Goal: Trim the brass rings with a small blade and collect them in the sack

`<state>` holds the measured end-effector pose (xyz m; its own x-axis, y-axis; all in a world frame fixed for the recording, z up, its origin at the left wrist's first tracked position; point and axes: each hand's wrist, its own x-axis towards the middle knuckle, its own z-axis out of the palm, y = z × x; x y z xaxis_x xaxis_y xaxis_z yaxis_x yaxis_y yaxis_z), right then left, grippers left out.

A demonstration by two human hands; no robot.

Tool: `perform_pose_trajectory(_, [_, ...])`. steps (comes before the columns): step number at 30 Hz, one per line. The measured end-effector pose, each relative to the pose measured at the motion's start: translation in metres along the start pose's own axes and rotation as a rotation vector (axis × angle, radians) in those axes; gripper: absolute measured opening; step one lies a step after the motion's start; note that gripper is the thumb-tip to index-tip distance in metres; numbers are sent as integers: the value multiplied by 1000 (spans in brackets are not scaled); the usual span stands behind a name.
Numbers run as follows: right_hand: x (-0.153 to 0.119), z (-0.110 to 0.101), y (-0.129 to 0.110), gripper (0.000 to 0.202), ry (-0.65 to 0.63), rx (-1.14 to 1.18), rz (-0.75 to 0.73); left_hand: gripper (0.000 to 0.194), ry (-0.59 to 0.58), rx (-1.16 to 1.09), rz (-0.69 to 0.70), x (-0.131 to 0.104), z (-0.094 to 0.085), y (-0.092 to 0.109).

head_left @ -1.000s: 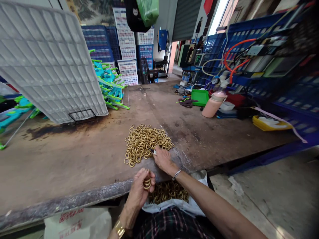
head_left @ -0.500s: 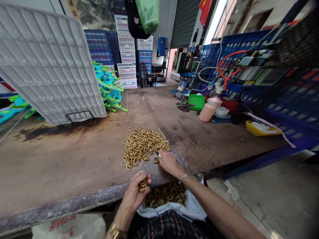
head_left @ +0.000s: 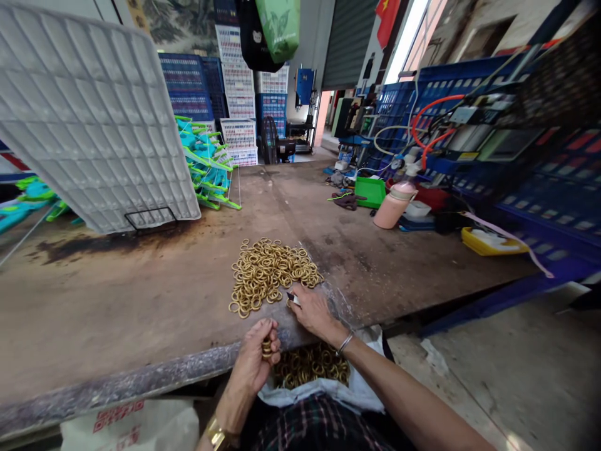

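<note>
Brass-coloured rings lie in a pile [head_left: 267,272] on the brown table [head_left: 164,300]. My left hand [head_left: 258,354] is closed around several rings [head_left: 267,347], in front of the pile near the table edge. At the pile's near right side, my right hand [head_left: 313,310] pinches a small black-and-white tool [head_left: 293,299]; a single ring by its tip is partly hidden. Below the table edge, a white bag [head_left: 369,382] on my lap holds many more rings [head_left: 312,366].
A large grey ribbed panel [head_left: 103,125] stands at the left beside teal and green plastic pieces [head_left: 206,163]. A pink bottle [head_left: 394,205], green tray [head_left: 370,192] and yellow tray [head_left: 493,242] sit at the right. Stacked crates [head_left: 239,88] stand behind.
My right hand has moved slightly left and towards me with the tool, drawing back from the pile. My left hand has shifted slightly, its rings still held.
</note>
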<state>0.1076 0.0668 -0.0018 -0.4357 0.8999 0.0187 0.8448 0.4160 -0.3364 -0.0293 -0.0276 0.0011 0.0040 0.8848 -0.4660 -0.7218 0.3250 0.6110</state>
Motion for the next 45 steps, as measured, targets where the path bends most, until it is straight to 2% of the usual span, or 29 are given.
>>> perform_pose_trajectory(5, [-3,2,4,15,14,114,-14,40,75,162,120,1,6,-3])
perform_pose_trajectory(9, [-12,-4,-7,11,27,286,-105,47,114,272,231,1,13,-4])
perform_pose_trajectory(15, [-20,-13,-28,11,41,562,-158,37,80,302,259,1,13,-3])
perform_pose_trajectory(22, [-17,-13,-33,16,-90,681,-70,33,123,526,365,-3,7,-2])
perform_pose_trajectory(30, [-17,-13,-35,16,-83,695,-42,30,-17,257,140,-3,7,0])
perform_pose_trajectory(40, [-15,-11,-35,15,-143,903,5,27,-76,169,182,-6,7,-2])
perform_pose_trajectory(43, [-15,-11,-34,18,-134,871,-7,27,-93,131,177,-6,6,-2])
perform_pose_trajectory(45, [-17,-10,-33,20,-109,762,-28,27,-92,117,177,-6,5,-1])
